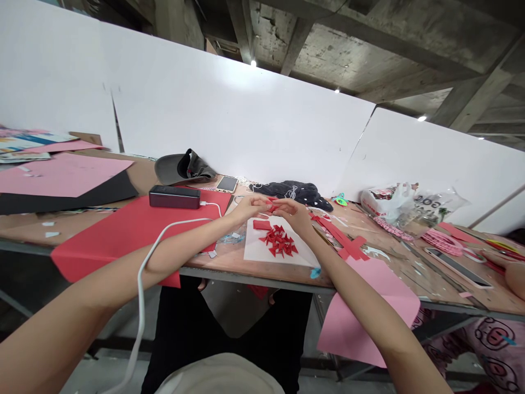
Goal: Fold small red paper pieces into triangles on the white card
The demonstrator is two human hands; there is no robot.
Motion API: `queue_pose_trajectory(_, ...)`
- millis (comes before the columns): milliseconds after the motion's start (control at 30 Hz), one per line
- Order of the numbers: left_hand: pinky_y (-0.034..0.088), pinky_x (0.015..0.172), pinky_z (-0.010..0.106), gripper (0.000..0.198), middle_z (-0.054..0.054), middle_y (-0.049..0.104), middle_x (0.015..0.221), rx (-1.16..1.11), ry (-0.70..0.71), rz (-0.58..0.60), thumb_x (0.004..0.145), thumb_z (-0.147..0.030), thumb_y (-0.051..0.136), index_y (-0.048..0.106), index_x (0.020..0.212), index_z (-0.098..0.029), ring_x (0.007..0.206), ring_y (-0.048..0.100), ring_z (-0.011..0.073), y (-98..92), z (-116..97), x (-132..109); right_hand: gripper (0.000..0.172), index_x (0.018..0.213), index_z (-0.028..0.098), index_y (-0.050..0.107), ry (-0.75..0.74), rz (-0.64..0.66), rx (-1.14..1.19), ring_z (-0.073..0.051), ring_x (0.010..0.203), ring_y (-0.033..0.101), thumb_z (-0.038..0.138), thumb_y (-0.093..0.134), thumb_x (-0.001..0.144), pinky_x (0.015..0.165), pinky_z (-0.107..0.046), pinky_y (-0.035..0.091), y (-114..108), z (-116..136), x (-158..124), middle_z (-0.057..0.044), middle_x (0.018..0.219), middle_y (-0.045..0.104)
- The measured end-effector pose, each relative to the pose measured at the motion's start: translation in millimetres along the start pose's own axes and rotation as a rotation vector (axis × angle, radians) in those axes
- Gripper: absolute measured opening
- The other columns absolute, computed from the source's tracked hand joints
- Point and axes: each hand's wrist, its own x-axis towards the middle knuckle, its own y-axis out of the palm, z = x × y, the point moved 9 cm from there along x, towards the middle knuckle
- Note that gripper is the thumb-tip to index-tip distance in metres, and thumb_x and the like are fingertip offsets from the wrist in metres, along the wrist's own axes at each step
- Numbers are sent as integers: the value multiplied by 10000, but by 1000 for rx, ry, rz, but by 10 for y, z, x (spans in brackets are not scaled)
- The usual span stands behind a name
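My left hand [248, 207] and my right hand [293, 212] meet above the table, with their fingertips pinching a small piece of red paper [270, 206]. Its exact shape is mostly hidden by my fingers. Just below my hands lies a white sheet [256, 253] bearing a heap of folded red paper pieces [279, 241] and a red strip [262, 225]. More red paper strips [338, 235] lie right of my right wrist. A large red sheet [110, 235] spreads out left of my left forearm.
A black power bank [174, 197] on the red sheet feeds a white cable [141, 290]. Behind my hands are a phone [227, 184], a grey cap [184, 168] and dark fabric [291, 192]. A plastic bag [410, 208], pink paper [369, 312] and a co-worker's hand [514, 273] are to the right.
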Motion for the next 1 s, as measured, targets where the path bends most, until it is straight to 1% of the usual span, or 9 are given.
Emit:
queue_pose_trajectory(67,529,757,369,314,50,686,768,-3,21,20,659,-315,741,654,910,-148,767,666,198,16,-35,1,244,955,244,664,-82,1,-47,-185,823,636,329,672,727,787,-342,519,-7,68,-8,-47,975,646)
queue_pose_trajectory(133,532,760,380,305,46,683,759,-4,34,42,672,-310,733,651,918,-149,758,671,203,34,-58,-1,196,940,248,664,-159,-11,-85,-182,831,623,312,645,756,783,-344,518,-29,137,-20,-49,985,629)
queue_pose_trajectory(233,531,770,395,284,50,687,752,-25,44,67,682,-319,728,650,894,-146,738,674,203,60,-76,-7,118,878,246,671,-240,-13,-144,-202,872,600,292,622,781,795,-372,504,-52,231,-34,-56,940,635)
queue_pose_trajectory(300,529,777,401,291,56,695,758,-23,48,63,674,-335,734,655,882,-148,733,674,204,64,-89,-12,72,805,241,674,-251,0,-176,-220,895,589,283,618,786,810,-396,490,-55,262,-34,-60,894,645)
queue_pose_trajectory(367,527,774,400,304,65,701,772,-3,48,48,659,-348,744,662,877,-152,742,674,211,61,-104,-19,74,749,238,670,-239,4,-184,-230,888,585,277,617,784,798,-408,489,-67,267,-29,-62,854,647)
queue_pose_trajectory(467,524,756,395,312,79,706,793,24,43,30,648,-342,751,667,881,-151,761,673,222,58,-125,-27,73,734,247,670,-210,-9,-173,-229,849,589,272,616,776,752,-403,498,-93,256,-20,-56,831,643)
queue_pose_trajectory(600,512,773,404,301,89,709,807,38,42,23,635,-296,756,673,880,-142,810,663,233,60,-122,-27,56,714,231,672,-99,-19,-102,-210,815,595,259,633,744,734,-362,496,-108,174,-10,-57,826,654)
queue_pose_trajectory(800,505,803,396,205,43,719,779,39,28,-7,609,-237,754,687,803,-226,882,641,238,25,-52,-17,114,697,181,667,0,-12,-57,-195,749,617,288,639,721,720,-347,492,-77,78,1,-63,768,679)
queue_pose_trajectory(1000,487,830,417,256,38,720,772,16,-30,-13,588,-217,764,684,831,-226,914,636,253,6,21,-20,156,680,163,663,90,-1,-41,-205,675,633,315,693,663,652,-345,500,-77,-21,1,-72,699,690)
